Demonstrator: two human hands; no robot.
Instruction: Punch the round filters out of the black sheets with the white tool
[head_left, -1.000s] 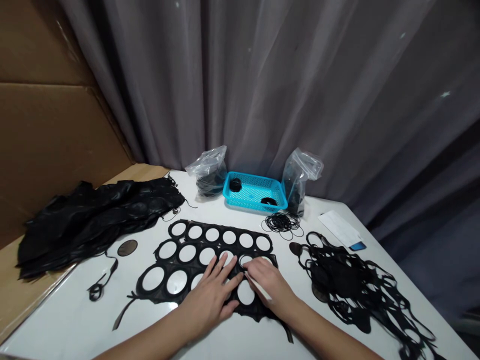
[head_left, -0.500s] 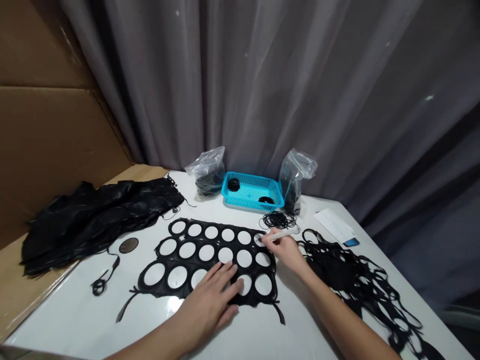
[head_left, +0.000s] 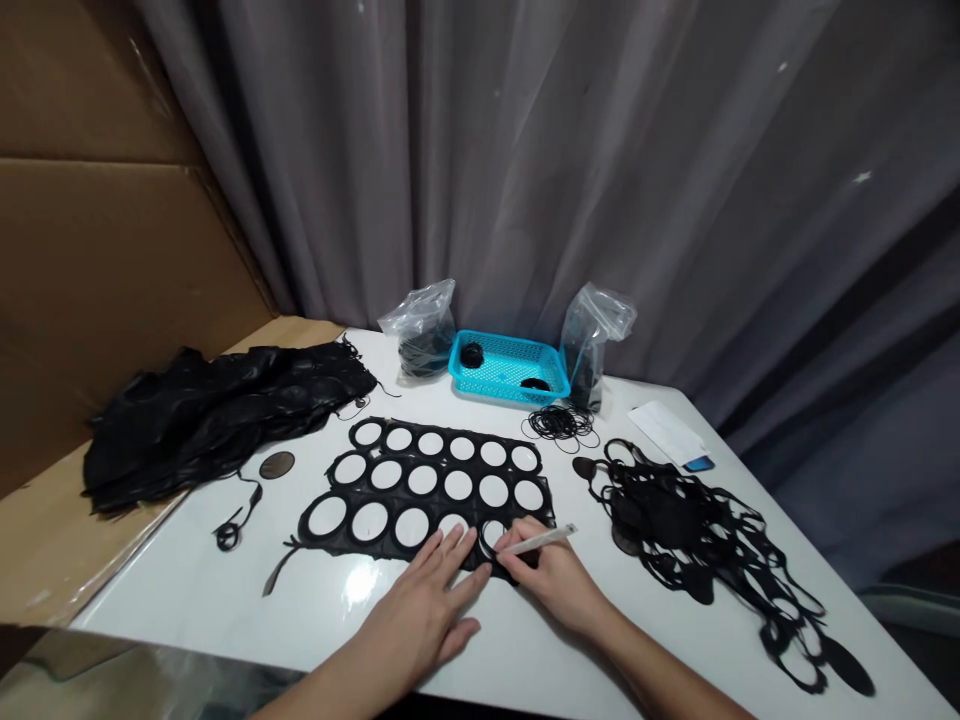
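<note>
A black rubbery sheet (head_left: 442, 459) with rows of round holes lies flat on the white table. My left hand (head_left: 427, 600) rests on its front edge, fingers stretched out and nothing held. Just to the right, my right hand (head_left: 551, 575) pinches a slim white pen-like tool (head_left: 541, 539). The tool's tip points down into a hole of the front row, and its exact shape is hidden by my fingers. Part of the sheet's front right corner is covered by my right hand.
Behind the sheet stand a blue basket (head_left: 510, 385) with black rings, two clear bags (head_left: 424, 340) and a tangle of black rings (head_left: 559, 424). Black scrap (head_left: 675, 515) lies right, stacked black sheets (head_left: 225, 415) left. A dark disc (head_left: 277, 465) sits near the sheet.
My right hand has moved with the white tool from the back right hole toward me, to the front row beside my left hand. My left hand stays on the sheet. The view has shifted slightly.
</note>
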